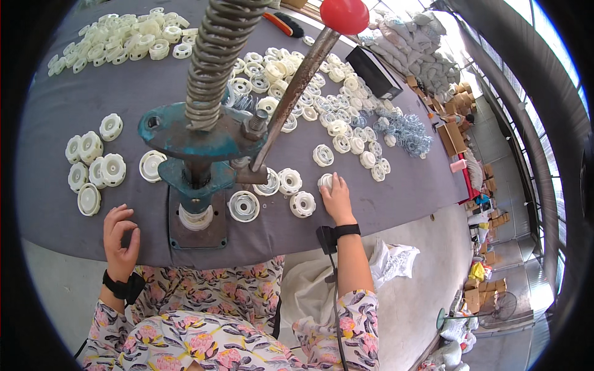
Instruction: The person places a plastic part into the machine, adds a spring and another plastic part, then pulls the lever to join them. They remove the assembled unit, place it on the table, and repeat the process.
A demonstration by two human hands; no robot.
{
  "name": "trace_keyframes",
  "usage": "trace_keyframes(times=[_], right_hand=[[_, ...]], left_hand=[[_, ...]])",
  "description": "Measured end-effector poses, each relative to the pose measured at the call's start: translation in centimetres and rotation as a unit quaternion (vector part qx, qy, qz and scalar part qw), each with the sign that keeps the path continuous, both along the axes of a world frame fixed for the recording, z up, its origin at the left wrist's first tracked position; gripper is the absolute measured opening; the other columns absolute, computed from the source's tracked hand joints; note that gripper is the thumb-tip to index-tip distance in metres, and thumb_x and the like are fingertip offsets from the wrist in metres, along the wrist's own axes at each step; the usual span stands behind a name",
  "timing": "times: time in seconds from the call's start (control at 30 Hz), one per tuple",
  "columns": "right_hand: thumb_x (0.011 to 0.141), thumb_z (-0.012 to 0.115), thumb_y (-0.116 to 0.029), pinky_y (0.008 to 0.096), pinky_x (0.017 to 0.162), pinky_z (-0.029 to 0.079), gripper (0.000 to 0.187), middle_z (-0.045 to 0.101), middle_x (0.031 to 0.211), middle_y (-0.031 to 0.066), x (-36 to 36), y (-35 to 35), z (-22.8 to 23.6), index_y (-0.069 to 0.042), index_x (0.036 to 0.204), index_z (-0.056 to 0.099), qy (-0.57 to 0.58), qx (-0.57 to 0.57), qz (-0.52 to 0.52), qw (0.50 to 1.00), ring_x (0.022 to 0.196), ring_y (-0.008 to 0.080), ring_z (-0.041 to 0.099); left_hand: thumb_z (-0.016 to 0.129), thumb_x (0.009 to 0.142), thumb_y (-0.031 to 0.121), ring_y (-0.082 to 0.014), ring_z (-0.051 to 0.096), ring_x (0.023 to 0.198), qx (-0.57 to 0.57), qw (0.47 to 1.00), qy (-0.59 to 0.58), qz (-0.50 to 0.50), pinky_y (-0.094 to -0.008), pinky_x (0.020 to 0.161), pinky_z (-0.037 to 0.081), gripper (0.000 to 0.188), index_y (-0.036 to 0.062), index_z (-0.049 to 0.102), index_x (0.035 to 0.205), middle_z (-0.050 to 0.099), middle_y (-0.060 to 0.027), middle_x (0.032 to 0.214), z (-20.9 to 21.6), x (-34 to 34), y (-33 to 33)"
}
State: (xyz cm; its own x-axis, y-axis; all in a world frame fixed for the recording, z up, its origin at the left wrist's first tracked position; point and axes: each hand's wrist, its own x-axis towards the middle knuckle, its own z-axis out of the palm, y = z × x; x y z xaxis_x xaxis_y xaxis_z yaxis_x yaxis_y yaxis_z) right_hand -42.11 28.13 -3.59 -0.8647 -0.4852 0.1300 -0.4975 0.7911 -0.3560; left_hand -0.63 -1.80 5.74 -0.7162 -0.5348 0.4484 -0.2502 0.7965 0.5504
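Note:
My right hand point(336, 198) grips a small white round plastic part point(325, 181) on the grey-covered table, to the right of the press. My left hand point(120, 238) hovers by the table's front edge, left of the press base; its fingers are loosely curved, thumb apart, with nothing in them. Between my hands stands a teal hand press point(201, 176) with a big coil spring point(221, 55) and a red-knobbed lever point(297, 93). Under its ram sits a white round part point(196, 219). Beside the press lie white wheel-like parts, one holding a metal ring point(244, 206).
Several finished-looking white wheels point(113, 169) lie left of the press, and a large pile point(136, 37) is at the far left. Further back right are loose white parts point(337, 127), a heap of metal springs point(408, 133), a black box point(374, 72) and a brush point(284, 25).

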Motion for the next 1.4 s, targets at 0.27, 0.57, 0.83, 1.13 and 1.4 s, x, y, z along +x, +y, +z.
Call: trace_keyframes(times=[0.27, 0.57, 0.83, 1.13, 1.4], right_hand=[[0.073, 0.069, -0.028, 0.0410, 0.086, 0.044, 0.050, 0.059, 0.103, 0.0194, 0.4, 0.2, 1.9, -0.001, 0.113, 0.056, 0.091, -0.020, 0.074, 0.993, 0.098, 0.0347, 0.055], [0.087, 0.051, -0.033, 0.0436, 0.074, 0.048, 0.035, 0.060, 0.095, 0.0205, 1.2, -1.7, 1.5, 0.000, 0.096, 0.056, 0.130, -0.008, -0.010, 0.991, 0.087, 0.0342, 0.059], [0.087, 0.051, -0.030, 0.0429, 0.068, 0.050, 0.029, 0.060, 0.092, 0.0178, 0.5, -2.9, 4.1, -0.001, 0.089, 0.053, 0.069, 0.177, -0.023, 0.982, 0.086, 0.0328, 0.060], [0.090, 0.047, -0.029, 0.0428, 0.069, 0.050, 0.028, 0.057, 0.090, 0.0175, 0.1, -1.7, 1.3, -0.001, 0.089, 0.052, 0.178, 0.095, -0.085, 0.976, 0.084, 0.0347, 0.059], [0.089, 0.053, -0.025, 0.0364, 0.067, 0.048, 0.029, 0.057, 0.084, 0.0129, 0.7, -0.8, 1.2, 0.000, 0.104, 0.052, 0.168, -0.136, -0.114, 0.970, 0.078, 0.0271, 0.060]], left_hand=[[0.060, 0.070, -0.002, -0.0333, 0.051, 0.110, -0.001, 0.999, 0.037, 0.013, -0.0418, 0.094, 0.038, 0.016, 0.0043, 0.054, 0.084, 0.058, -0.0129, 0.105, 0.2, -0.1, 0.0], [0.065, 0.070, 0.005, -0.0303, 0.053, 0.105, -0.043, 0.998, 0.044, 0.001, -0.0442, 0.094, 0.038, 0.017, 0.0069, 0.056, 0.084, 0.059, -0.0089, 0.101, -0.4, -0.1, -0.5], [0.066, 0.070, 0.007, -0.0295, 0.053, 0.104, -0.048, 0.998, 0.048, -0.012, -0.0443, 0.094, 0.038, 0.016, 0.0068, 0.055, 0.082, 0.059, -0.0085, 0.100, -0.9, 0.0, -0.9], [0.065, 0.071, 0.007, -0.0279, 0.055, 0.099, -0.049, 0.997, 0.036, -0.040, -0.0438, 0.093, 0.039, 0.013, 0.0069, 0.055, 0.080, 0.059, -0.0076, 0.095, -1.1, -0.1, -0.8], [0.063, 0.070, 0.004, -0.0286, 0.056, 0.096, -0.012, 0.997, 0.068, -0.024, -0.0414, 0.091, 0.040, 0.012, 0.0059, 0.055, 0.080, 0.061, -0.0088, 0.095, -0.9, 0.0, -0.9]])
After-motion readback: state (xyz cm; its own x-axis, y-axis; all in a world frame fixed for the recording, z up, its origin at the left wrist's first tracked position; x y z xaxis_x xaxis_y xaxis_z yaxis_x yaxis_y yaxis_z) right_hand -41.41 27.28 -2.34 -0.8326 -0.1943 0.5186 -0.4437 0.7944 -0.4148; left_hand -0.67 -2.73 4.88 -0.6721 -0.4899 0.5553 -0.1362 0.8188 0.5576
